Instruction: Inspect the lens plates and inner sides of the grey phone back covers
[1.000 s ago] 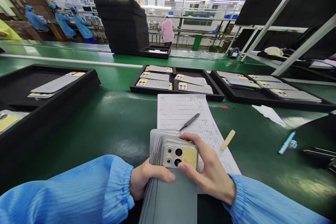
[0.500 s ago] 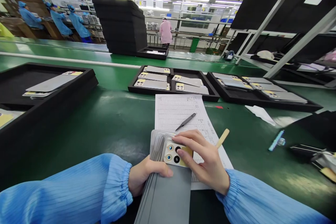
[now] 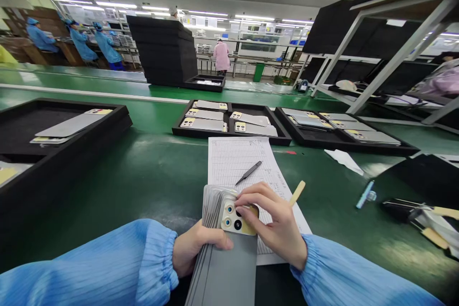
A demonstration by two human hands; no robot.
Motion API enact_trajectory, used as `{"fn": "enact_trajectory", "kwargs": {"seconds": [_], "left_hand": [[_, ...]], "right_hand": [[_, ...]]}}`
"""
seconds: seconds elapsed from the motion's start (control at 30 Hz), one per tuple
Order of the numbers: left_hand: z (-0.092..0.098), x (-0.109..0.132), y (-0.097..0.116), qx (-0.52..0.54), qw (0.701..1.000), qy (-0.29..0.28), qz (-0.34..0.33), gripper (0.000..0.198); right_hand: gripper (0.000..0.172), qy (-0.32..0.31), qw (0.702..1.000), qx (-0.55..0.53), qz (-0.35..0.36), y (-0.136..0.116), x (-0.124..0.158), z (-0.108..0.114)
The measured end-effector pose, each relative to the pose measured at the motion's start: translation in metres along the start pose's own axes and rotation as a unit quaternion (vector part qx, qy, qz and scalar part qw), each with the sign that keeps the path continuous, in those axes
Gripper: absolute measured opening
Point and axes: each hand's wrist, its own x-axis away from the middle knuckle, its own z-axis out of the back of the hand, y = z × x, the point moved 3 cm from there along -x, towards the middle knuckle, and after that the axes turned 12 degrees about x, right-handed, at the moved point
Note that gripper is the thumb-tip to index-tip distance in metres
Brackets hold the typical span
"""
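A fanned stack of grey phone back covers (image 3: 229, 267) stands in my left hand (image 3: 201, 244), whose thumb presses on the front cover. That cover has a pale camera plate (image 3: 226, 217) with round lens rings and yellow film. My right hand (image 3: 274, 222) is closed over the plate, thumb and index finger pinched at an upper lens ring; anything tiny between the fingertips is hidden. From behind this hand sticks out the end of a tan flat stick (image 3: 297, 193), apparently tucked in it. Beyond the stack, black tweezers (image 3: 248, 173) lie on a printed form (image 3: 233, 153).
Black trays (image 3: 287, 139) of covers stand beyond the form, another black tray (image 3: 124, 124) at left. A blue pen-like item (image 3: 365, 194), white tissue (image 3: 344, 161) and tan-handled tools (image 3: 433, 234) lie at right. Behind rise stacked black trays (image 3: 161, 52), a metal rack (image 3: 405, 48) and several co-workers.
The view has tilted up slightly, so the bench sits lower. My right thumb and index fingertips have drawn together at the upper lens ring. My left hand still grips the stack.
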Motion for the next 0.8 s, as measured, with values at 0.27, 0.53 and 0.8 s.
{"fn": "enact_trajectory", "kwargs": {"seconds": [0.27,0.53,0.8], "left_hand": [[-0.0021,0.0008,0.0003,-0.008,1.0,0.015,0.001,0.035],[-0.003,-0.0002,0.0007,0.009,1.0,0.011,-0.004,0.038],[-0.0008,-0.0009,-0.0028,0.003,1.0,0.009,0.007,0.037]], "right_hand": [[0.016,0.014,0.999,0.016,0.035,-0.002,0.0037,-0.0016],[0.018,0.037,0.997,0.039,0.059,-0.0029,0.0064,0.0014],[0.012,0.012,1.0,0.02,-0.003,0.0026,0.004,-0.0022]]}}
